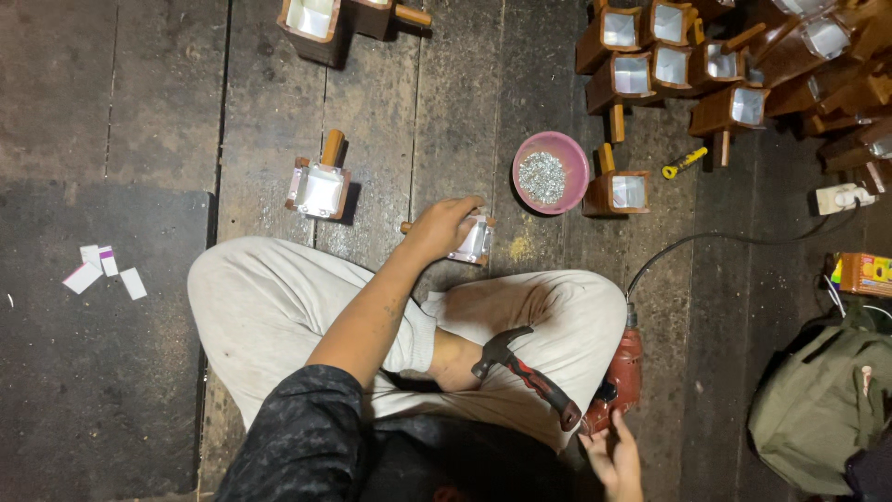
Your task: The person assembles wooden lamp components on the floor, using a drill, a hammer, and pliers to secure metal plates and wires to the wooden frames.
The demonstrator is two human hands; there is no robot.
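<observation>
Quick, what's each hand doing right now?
Left hand: closed around a small wooden box with metal lining.
Right hand: open, beside the red power drill.

Green bag [822,409] cut off, right edge.

Counted two hands: left hand [444,226] on one small metal-lined wooden box [472,240], right hand [616,457] at bottom edge. One more box [319,186] standing alone, centre left. Two boxes at top left [312,19]. One box [618,190] beside one pink bowl [551,173] of small metal bits. Heap of boxes upper right [734,65], roughly ten, exact number unclear. One hammer [525,374], one red drill [621,381], one yellow tool [684,163], one green bag [822,409]. Four paper scraps [102,270] at left.
</observation>
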